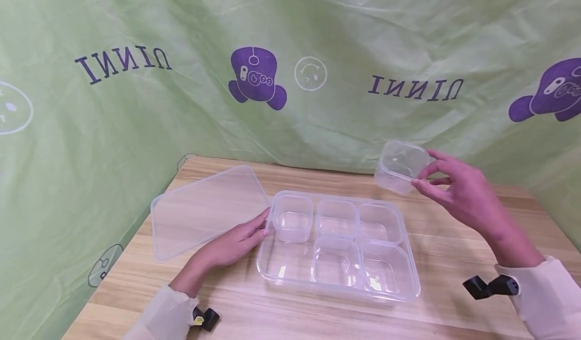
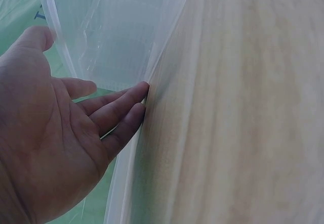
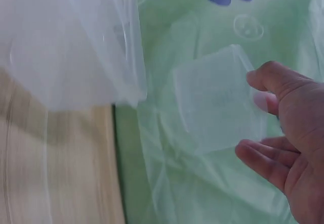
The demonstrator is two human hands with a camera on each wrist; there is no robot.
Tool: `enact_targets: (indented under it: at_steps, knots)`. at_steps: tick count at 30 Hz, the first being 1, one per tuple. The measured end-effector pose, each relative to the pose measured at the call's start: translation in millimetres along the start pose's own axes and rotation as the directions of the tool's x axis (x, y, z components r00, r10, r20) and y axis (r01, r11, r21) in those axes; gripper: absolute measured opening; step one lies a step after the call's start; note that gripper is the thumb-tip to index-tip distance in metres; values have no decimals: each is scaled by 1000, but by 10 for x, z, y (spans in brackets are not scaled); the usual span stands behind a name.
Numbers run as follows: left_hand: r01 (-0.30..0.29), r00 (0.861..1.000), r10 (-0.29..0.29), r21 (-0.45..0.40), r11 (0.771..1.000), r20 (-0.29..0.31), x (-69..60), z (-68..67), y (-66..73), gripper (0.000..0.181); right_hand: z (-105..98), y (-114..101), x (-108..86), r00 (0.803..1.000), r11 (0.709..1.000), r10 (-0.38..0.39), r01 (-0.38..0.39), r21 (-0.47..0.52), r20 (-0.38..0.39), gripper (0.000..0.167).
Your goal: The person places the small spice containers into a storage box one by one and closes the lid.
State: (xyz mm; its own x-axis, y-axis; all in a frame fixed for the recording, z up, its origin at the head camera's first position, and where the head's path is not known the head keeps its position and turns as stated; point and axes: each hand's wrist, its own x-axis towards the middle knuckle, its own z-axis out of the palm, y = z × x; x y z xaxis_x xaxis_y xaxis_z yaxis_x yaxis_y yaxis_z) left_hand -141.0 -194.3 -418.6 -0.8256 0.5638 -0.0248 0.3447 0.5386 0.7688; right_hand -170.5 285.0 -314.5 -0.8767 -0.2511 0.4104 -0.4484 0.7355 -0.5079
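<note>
A large clear plastic box [image 1: 338, 295] sits on the table with several small clear containers [image 1: 336, 259] inside. At its front left, the box floor shows without a small container on it. My left hand [image 1: 238, 241] rests against the box's left wall, its fingers loosely extended, as the left wrist view also shows. Above the table, behind the box's right corner, my right hand [image 1: 458, 188] pinches the rim of another small clear container [image 1: 395, 171] between thumb and fingers. In the right wrist view this container [image 3: 217, 102] hangs apart from the big box [image 3: 76, 47].
A flat translucent lid [image 1: 209, 214] lies on the wooden table [image 1: 236, 309] to the left of the box, close to the left hand. Behind the table's back edge hangs a green curtain [image 1: 195, 103] with purple prints. Black devices [image 1: 490, 286] are strapped at both wrists.
</note>
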Motion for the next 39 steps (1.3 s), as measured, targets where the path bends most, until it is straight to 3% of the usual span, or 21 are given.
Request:
enact_targets:
  at_steps: [7, 16, 22, 26, 39]
  knots:
    - [-8, 1000, 8, 8, 1000, -12, -7, 1, -16, 62, 56, -212, -8, 996, 997, -82, 82, -3, -38, 16]
    - [-13, 1000, 13, 4, 1000, -8, -1, 7, -17, 63, 90, -464, -54, 993, 993, -114, 113, -39, -11, 17]
    - [-3, 1000, 3, 6, 1000, -6, -2, -9, 4, 63, 155, -566, -68, 985, 981, -174, 174, -91, 14, 18]
    - [-8, 1000, 8, 1, 1000, -1, 1, -5, 11, 63, 211, -638, -104, 980, 978, -197, 199, -71, 33, 17]
    - [-11, 1000, 11, 7, 1000, -1, 5, 10, -13, 63, 514, -949, -202, 920, 919, -393, 391, 54, 12, 24]
